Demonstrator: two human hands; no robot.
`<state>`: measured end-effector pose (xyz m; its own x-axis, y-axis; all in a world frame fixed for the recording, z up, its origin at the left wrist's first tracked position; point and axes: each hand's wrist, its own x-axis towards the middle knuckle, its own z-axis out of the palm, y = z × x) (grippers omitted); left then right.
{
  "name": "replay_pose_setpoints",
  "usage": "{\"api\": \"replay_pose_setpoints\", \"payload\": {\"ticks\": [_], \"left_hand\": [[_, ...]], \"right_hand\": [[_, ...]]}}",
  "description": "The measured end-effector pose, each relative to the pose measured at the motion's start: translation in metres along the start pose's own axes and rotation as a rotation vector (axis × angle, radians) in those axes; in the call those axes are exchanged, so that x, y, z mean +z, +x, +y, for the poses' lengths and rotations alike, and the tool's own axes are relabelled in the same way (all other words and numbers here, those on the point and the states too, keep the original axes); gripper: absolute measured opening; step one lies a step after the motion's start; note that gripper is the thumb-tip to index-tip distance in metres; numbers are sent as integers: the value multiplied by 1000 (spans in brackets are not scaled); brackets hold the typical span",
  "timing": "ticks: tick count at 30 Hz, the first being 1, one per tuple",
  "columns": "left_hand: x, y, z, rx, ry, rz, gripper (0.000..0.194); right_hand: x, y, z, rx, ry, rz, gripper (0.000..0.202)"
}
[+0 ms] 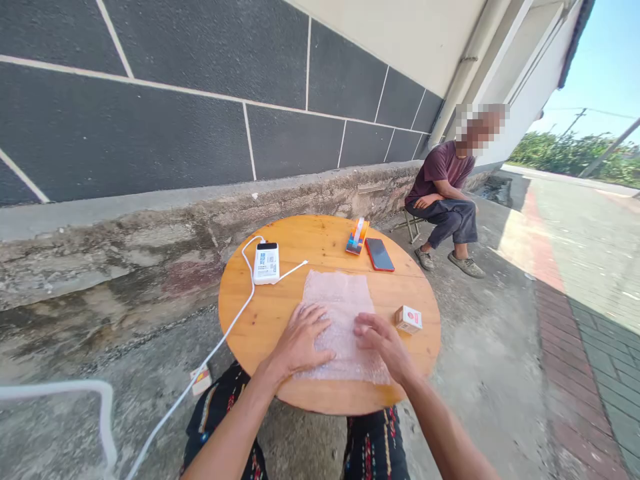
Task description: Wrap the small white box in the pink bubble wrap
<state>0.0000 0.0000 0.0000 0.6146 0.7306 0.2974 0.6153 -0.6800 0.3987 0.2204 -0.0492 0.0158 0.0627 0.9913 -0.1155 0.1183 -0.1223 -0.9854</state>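
Observation:
A sheet of clear bubble wrap (340,293) lies flat on the round wooden table (280,320) in front of me. My left hand (304,337) rests on its left side with the fingers spread. On its right side is my right hand (380,337), fingers loosely bent and apart, with nothing visible in them. Just right of that hand sits a small white and brown box (409,320). Beyond the sheet are a phone (380,255) with a red edge and an orange tape dispenser (357,237).
A white power bank (267,263) with a cable (235,320) lies at the table's left; the cable runs off toward the lower left. A small box (201,380) is on the ground. A seated person (445,187) is beyond the table, near the wall (200,140).

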Motion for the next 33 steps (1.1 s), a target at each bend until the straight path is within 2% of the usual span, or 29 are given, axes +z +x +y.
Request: {"api": "replay_pose_setpoints", "payload": {"ticks": [2, 4, 6, 9, 13, 16, 19, 22, 24, 28, 30, 33], "left_hand": [[1, 0, -1, 8, 1, 2, 62], [2, 0, -2, 11, -1, 3, 62], [3, 1, -3, 5, -5, -2, 63], [1, 0, -4, -3, -4, -32, 64], [-8, 0, 0, 3, 4, -76, 57], [-12, 11, 10, 3, 19, -25, 44], [-9, 35, 14, 5, 38, 18, 43], [-9, 58, 3, -33, 64, 17, 42], [-15, 64, -12, -83, 88, 46, 35], [-35, 45, -30, -237, 142, 150, 31], [-37, 27, -25, -239, 139, 150, 31], [-24, 3, -3, -114, 58, 110, 32]], "right_hand": [[-17, -3, 6, -57, -126, 182, 46], [-26, -1, 5, -119, -177, 258, 47], [-20, 4, 0, -161, -125, 193, 47], [8, 21, -8, -178, 72, 31, 43], [37, 48, -5, -95, 305, 0, 42], [40, 56, 5, -76, 347, 37, 43], [39, 53, 9, -112, 331, 37, 44], [39, 48, 8, -134, 284, 32, 46], [39, 47, 7, -130, 252, 40, 46], [39, 48, 8, -135, 208, 40, 46], [39, 49, 9, -138, 205, 30, 45], [41, 50, 8, -143, 210, 5, 44]]}}
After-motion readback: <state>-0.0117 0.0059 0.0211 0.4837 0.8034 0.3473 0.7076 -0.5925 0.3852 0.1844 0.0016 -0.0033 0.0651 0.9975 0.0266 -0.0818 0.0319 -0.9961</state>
